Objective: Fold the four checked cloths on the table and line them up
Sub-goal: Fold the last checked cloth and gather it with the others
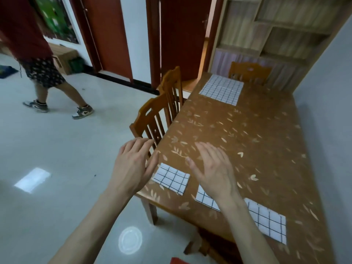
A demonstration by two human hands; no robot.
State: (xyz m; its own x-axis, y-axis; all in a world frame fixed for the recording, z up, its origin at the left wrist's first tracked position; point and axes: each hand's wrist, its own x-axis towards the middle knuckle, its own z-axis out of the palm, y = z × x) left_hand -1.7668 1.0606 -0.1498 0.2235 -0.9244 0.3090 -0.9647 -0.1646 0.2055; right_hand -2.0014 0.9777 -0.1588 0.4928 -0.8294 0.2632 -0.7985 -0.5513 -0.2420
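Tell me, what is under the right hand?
Under the right hand lies a folded checked cloth on the table. Only its near-left part shows; the wrist and forearm cover the rest, so its full shape cannot be seen.

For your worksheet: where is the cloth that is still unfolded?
In the head view, the unfolded cloth lies flat at the table's far end, before the far chair.

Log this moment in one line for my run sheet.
folded cloths: three near edge | unfolded cloth: far end | left hand: open, empty | right hand: open, empty
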